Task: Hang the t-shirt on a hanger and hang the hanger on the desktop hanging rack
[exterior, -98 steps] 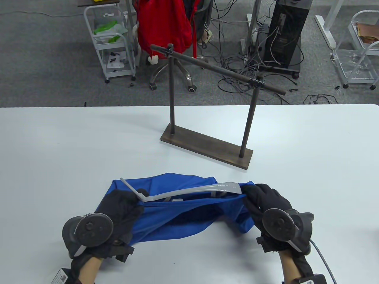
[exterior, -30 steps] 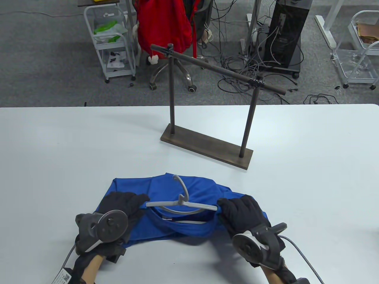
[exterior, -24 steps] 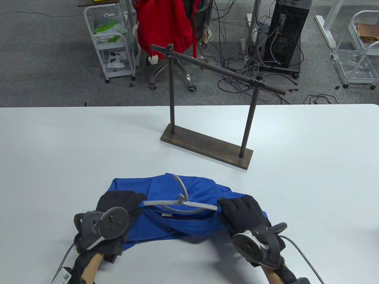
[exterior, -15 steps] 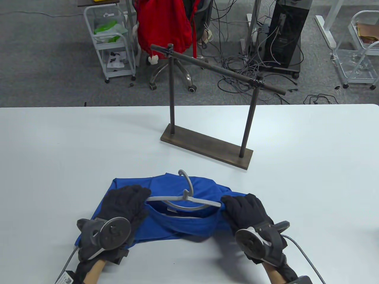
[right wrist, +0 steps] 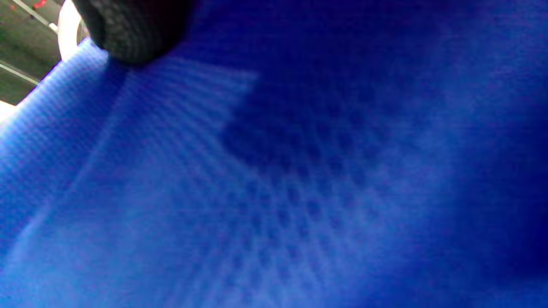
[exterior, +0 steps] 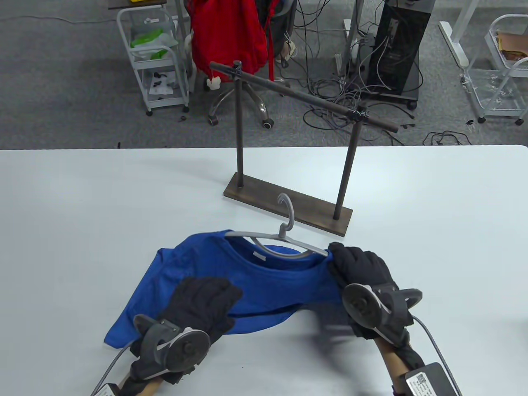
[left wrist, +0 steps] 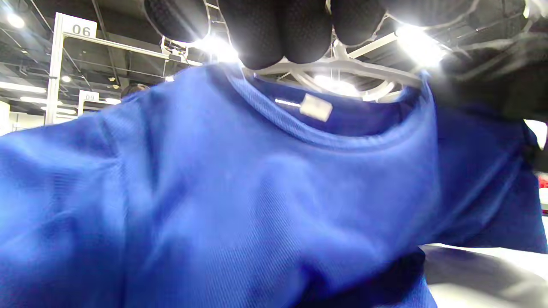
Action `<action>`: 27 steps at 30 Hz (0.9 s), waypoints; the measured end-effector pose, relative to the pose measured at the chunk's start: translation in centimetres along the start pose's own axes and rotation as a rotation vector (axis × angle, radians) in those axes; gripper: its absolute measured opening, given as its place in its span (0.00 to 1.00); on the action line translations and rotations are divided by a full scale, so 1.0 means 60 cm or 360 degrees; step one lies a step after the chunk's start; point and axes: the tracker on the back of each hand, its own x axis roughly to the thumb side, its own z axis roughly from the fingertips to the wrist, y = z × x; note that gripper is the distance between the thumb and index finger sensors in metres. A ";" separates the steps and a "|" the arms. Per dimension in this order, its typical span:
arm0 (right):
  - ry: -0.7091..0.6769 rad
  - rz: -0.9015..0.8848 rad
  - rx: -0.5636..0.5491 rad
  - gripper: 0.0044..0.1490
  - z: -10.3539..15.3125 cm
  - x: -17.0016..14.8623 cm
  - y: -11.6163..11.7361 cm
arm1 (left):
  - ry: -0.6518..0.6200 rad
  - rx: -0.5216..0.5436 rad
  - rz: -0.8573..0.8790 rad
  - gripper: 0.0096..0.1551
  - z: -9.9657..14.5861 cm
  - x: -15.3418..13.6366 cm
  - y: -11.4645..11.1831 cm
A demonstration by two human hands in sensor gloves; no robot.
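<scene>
A blue t-shirt [exterior: 264, 284] hangs on a grey hanger [exterior: 268, 237], its collar round the hanger's neck and its hem trailing on the white table [exterior: 82, 206]. The hook [exterior: 287, 210] points up, just in front of the rack's base. My right hand [exterior: 348, 260] grips the hanger's right end through the shirt's shoulder. My left hand [exterior: 218, 295] lies on the shirt's front below the collar, fingers loose. In the left wrist view the fingertips [left wrist: 265, 34] hang before the collar [left wrist: 325, 137] and the hanger [left wrist: 342, 66]. Blue cloth [right wrist: 299, 171] fills the right wrist view.
The dark metal hanging rack [exterior: 288, 206] stands mid-table, its bar [exterior: 305, 99] running from upper left to lower right with nothing on it. Beyond the table are a chair with a red garment [exterior: 229, 33], white carts [exterior: 154, 53], floor cables and a black box [exterior: 402, 45].
The hanger with the shirt has risen and moved toward the rack, hook now upright. My left hand left the hanger's left end and slid down onto the shirt's front. The right hand kept its grip.
</scene>
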 end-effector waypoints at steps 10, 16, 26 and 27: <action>0.0291 0.0111 -0.0179 0.29 -0.187 0.010 -0.090 | -0.0040 -0.0043 -0.0012 0.39 0.002 0.010 -0.006; 0.0480 0.0178 -0.0022 0.28 -0.237 -0.008 -0.071 | -0.0039 -0.0058 0.0002 0.39 0.001 0.010 -0.007; 0.0494 0.0188 0.0118 0.32 -0.225 -0.033 -0.010 | -0.0036 -0.0069 0.0018 0.39 0.000 0.010 -0.009; 0.0491 0.0212 0.0129 0.35 -0.223 -0.034 -0.012 | -0.0034 -0.0075 0.0019 0.39 0.000 0.009 -0.011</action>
